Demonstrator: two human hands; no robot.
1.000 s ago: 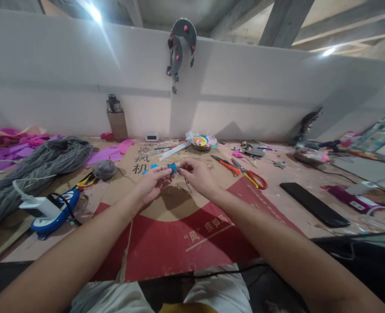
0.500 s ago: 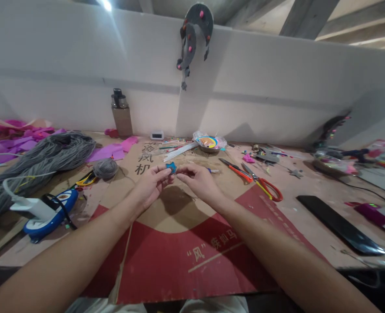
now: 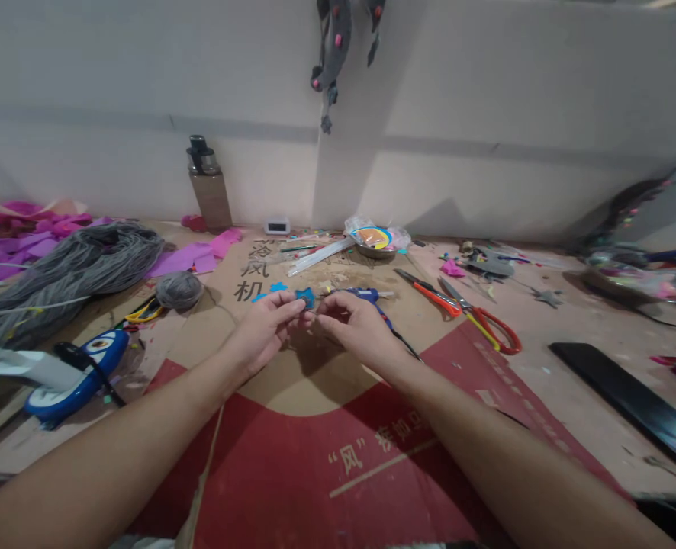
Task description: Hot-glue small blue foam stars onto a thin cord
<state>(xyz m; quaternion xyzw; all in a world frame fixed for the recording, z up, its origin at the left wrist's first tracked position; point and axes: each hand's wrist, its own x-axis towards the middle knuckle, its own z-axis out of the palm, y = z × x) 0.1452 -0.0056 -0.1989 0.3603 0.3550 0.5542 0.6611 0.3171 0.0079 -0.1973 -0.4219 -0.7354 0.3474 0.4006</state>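
Observation:
My left hand (image 3: 270, 324) pinches a small blue star-shaped piece (image 3: 304, 298) between thumb and fingers, above the cardboard sheet (image 3: 292, 389). Close beside it on the right, my right hand (image 3: 352, 320) has its thumb and fingertips pressed together near the star's lower edge; what they grip is too small to make out. Behind my right hand lies a blue glue gun (image 3: 366, 293), partly hidden. Another blue cut piece (image 3: 278, 287) rests on the cardboard just behind my left hand.
Red-handled scissors (image 3: 495, 328) and orange-handled pliers (image 3: 438, 299) lie to the right, with a black phone (image 3: 624, 400) beyond. Grey yarn (image 3: 80, 267), a small yarn ball (image 3: 178, 291) and a blue power strip (image 3: 80, 381) are left. A bowl (image 3: 375, 250) stands at the back.
The view has tilted down and shifted slightly, so the hanging grey ornament sits higher. More of the glue gun and the other blue piece now shows. Both hands stay together at the star.

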